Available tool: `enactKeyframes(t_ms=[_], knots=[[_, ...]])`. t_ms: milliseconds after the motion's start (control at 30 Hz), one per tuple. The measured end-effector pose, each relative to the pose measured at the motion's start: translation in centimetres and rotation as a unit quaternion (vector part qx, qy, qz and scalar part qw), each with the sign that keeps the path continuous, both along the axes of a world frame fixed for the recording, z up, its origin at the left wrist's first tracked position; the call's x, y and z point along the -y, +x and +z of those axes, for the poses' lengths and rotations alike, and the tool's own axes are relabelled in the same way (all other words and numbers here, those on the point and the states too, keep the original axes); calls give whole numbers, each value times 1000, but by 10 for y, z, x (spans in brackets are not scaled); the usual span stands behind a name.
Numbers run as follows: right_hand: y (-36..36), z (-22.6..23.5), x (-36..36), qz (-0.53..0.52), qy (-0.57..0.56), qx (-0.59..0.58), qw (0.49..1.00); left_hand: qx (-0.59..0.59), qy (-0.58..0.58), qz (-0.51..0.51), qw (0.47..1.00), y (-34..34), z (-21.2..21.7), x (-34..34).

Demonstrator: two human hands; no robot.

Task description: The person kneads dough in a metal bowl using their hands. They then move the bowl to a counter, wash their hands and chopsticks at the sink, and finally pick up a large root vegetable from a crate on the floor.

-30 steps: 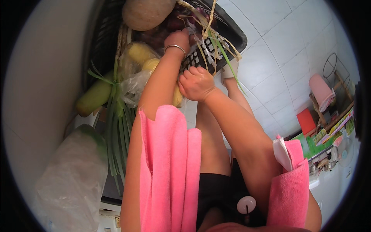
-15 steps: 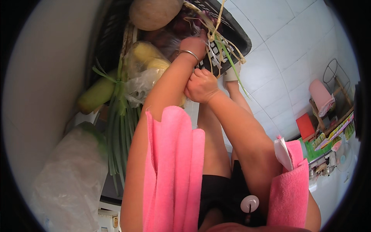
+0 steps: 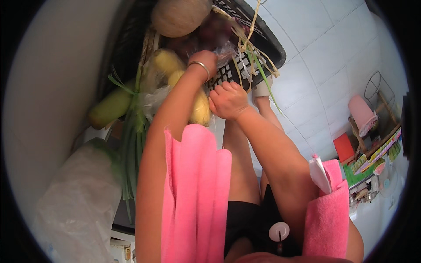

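My left hand (image 3: 204, 62), with a silver bangle at the wrist, reaches into a black plastic crate (image 3: 274, 46). Its fingers are closed on crumpled clear plastic (image 3: 226, 51), beside dark purple-red onions (image 3: 215, 30). Under the left forearm lie yellow squash-like vegetables (image 3: 200, 108), partly in a clear bag. My right hand (image 3: 229, 100) is closed at the crate's near edge, fingers curled in; anything inside them is hidden. A big pale round vegetable (image 3: 180, 16) sits at the crate's far side.
Long green scallions (image 3: 129, 162) and a green gourd (image 3: 112, 107) lie left of my left arm. A filled whitish plastic bag (image 3: 79, 201) stands nearer. Dry stalks (image 3: 250, 39) hang over the crate's right rim. Pale tiled floor (image 3: 307, 83) lies to the right.
My left hand has shifted left and nearer, drawing clear plastic along, and more of the onions and yellow vegetables shows. My right hand has come away from the left wrist.
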State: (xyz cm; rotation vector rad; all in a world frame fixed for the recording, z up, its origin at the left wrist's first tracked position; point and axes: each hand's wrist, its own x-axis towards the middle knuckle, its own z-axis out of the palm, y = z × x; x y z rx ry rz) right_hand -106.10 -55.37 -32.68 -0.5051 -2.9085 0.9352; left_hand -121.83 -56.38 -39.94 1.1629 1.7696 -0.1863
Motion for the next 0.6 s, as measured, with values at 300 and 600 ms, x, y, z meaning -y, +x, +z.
enactKeyframes(t_ms=[300, 600], knots=[[-1, 2, -1, 10, -11, -3, 1000, -35, 40, -2, 999, -45, 62, 45], [-2, 1, -1, -9, -18, -40, 999, -54, 120, 386, 913, -69, 50, 115]])
